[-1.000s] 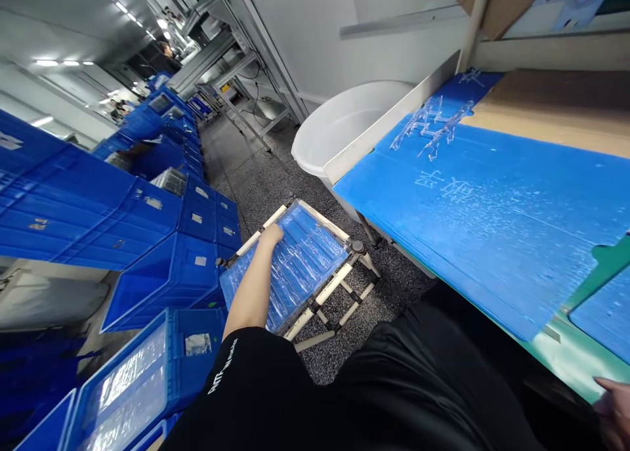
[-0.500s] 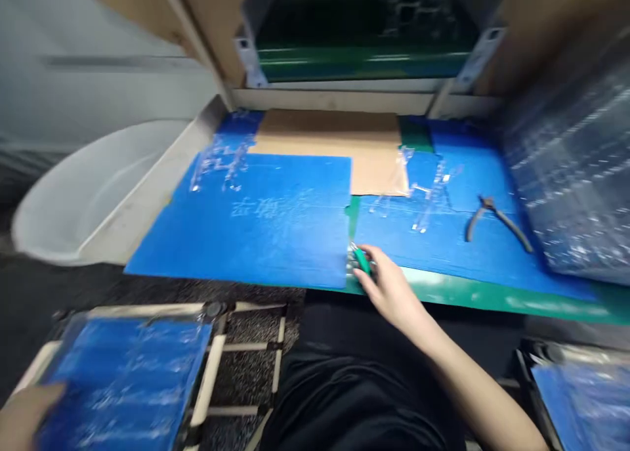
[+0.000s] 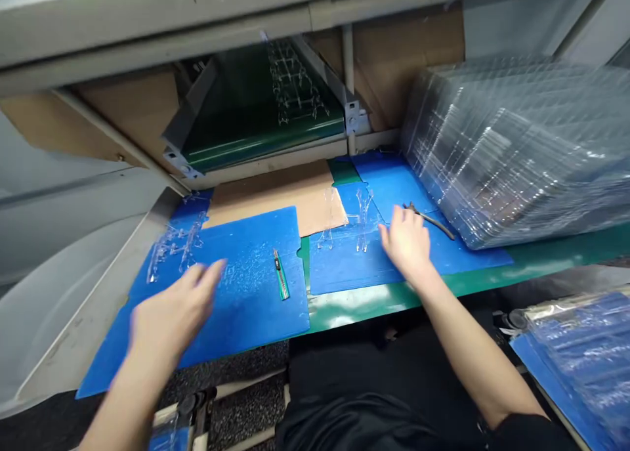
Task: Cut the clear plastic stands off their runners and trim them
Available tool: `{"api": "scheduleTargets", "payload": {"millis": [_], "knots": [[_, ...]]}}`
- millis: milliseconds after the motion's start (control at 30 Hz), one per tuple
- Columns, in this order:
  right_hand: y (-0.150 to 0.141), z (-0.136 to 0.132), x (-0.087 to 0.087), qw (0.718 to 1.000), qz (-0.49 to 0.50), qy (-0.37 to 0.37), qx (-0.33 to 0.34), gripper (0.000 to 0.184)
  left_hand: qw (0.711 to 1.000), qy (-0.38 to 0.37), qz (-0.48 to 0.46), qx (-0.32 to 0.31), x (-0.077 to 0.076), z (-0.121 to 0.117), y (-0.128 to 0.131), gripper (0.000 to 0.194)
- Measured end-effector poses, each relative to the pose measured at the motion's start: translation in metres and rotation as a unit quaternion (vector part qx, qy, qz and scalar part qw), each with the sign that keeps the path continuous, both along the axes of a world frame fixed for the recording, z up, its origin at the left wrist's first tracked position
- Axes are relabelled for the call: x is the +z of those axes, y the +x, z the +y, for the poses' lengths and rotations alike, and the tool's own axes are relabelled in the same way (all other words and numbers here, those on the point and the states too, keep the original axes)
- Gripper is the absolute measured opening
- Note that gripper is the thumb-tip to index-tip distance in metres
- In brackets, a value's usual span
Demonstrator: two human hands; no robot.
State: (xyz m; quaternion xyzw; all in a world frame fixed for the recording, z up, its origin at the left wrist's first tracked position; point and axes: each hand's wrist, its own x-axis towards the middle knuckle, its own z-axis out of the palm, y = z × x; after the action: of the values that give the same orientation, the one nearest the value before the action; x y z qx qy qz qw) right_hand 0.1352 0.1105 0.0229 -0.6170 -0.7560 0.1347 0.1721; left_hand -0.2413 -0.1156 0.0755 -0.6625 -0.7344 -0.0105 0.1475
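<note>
Right hand (image 3: 406,241) beside one pliers (image 3: 428,219)

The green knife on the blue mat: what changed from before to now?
The right hand let go of the green utility knife, which now lies on the blue mat, and moved right toward the pliers. The left hand came up from the lower left, open, over the mat. The clear plastic pieces and the stack of clear trays stayed put.
</note>
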Motion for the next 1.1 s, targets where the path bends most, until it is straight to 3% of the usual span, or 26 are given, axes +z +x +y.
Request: {"api": "scheduleTargets", "payload": {"millis": [33, 100, 200, 267, 333, 433, 600, 800, 1033, 1100], "knots": [[0.017, 0.012, -0.005, 0.999, -0.022, -0.004, -0.048, 0.07, 0.998, 0.016, 0.053, -0.03, -0.004, 0.034, 0.013, 0.076], [0.04, 0.03, -0.015, 0.993, -0.06, -0.021, -0.104, 0.083, 0.978, -0.005, 0.114, -0.173, -0.014, 0.11, 0.045, 0.076], [0.056, 0.037, -0.025, 0.988, -0.098, -0.045, -0.112, 0.073, 0.925, -0.059, 0.124, -0.356, -0.029, 0.208, 0.09, 0.073], [0.065, 0.029, -0.029, 0.987, -0.115, -0.052, -0.103, 0.057, 0.899, -0.088, 0.103, -0.416, -0.037, 0.249, 0.108, 0.065], [0.077, 0.017, -0.031, 0.986, -0.127, -0.052, -0.093, 0.046, 0.887, -0.104, 0.09, -0.441, -0.042, 0.271, 0.113, 0.053], [0.093, -0.002, -0.037, 0.986, -0.137, -0.041, -0.088, 0.039, 0.882, -0.111, 0.077, -0.45, -0.045, 0.282, 0.099, 0.046], [0.099, -0.015, -0.05, 0.986, -0.137, -0.017, -0.095, 0.036, 0.893, -0.111, 0.051, -0.434, -0.048, 0.286, 0.071, 0.053], [0.096, -0.011, -0.055, 0.988, -0.116, 0.0, -0.102, 0.042, 0.905, -0.118, 0.037, -0.407, -0.053, 0.293, 0.08, 0.05], [0.097, -0.014, -0.062, 0.992, -0.035, 0.02, -0.119, 0.054, 0.936, -0.065, 0.007, -0.345, -0.054, 0.24, 0.11, 0.069], [0.099, -0.012, -0.061, 0.992, 0.006, 0.021, -0.123, 0.056, 0.945, -0.06, -0.001, -0.321, -0.061, 0.228, 0.125, 0.058]]}}
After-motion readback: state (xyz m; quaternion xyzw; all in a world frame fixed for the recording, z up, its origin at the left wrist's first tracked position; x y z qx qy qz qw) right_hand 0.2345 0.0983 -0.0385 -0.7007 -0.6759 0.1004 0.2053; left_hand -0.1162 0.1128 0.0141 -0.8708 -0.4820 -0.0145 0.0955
